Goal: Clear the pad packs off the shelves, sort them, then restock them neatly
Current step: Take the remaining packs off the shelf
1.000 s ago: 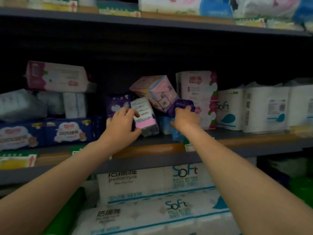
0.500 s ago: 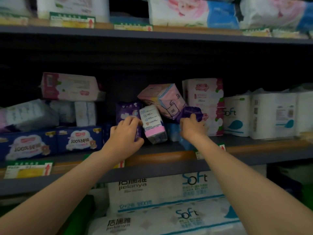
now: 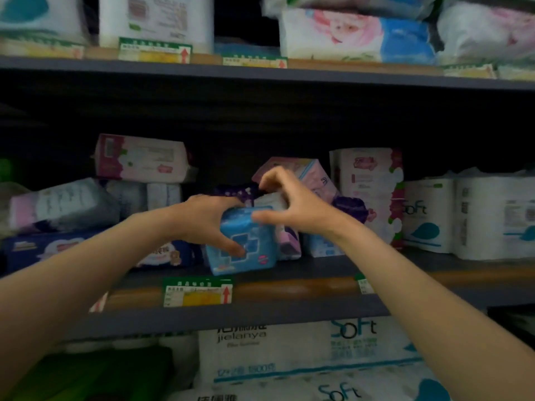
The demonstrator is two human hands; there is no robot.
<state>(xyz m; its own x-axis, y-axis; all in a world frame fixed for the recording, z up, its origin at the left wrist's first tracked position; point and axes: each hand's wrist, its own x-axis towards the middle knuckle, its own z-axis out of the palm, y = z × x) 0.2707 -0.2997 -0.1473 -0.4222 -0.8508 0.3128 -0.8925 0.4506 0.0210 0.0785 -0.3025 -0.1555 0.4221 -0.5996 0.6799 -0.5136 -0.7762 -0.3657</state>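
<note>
On the middle shelf (image 3: 289, 311) lies a jumble of pad packs. My left hand (image 3: 202, 221) grips a light blue pad pack (image 3: 246, 250) at the shelf's front, thumb on its face and fingers over its top. My right hand (image 3: 295, 206) hovers just right of it, fingers spread and arched over a white and pink pack (image 3: 270, 201), thumb against the blue pack's top. Behind lean a tilted pink pack (image 3: 315, 175) and a purple pack (image 3: 351, 205). A tall white and pink pack (image 3: 367, 183) stands to the right.
Dark blue wipe packs (image 3: 58, 247) and stacked pink and white packs (image 3: 142, 160) fill the shelf's left. White tissue rolls (image 3: 463, 215) stand at the right. Big tissue bundles (image 3: 304, 351) sit below, more packs on the top shelf (image 3: 260, 73). Price tags (image 3: 198, 293) line the shelf edges.
My left hand let go of the white and pink pack and now grips the blue pack at the front. My right hand left the purple pack and rose, spread, leftward.
</note>
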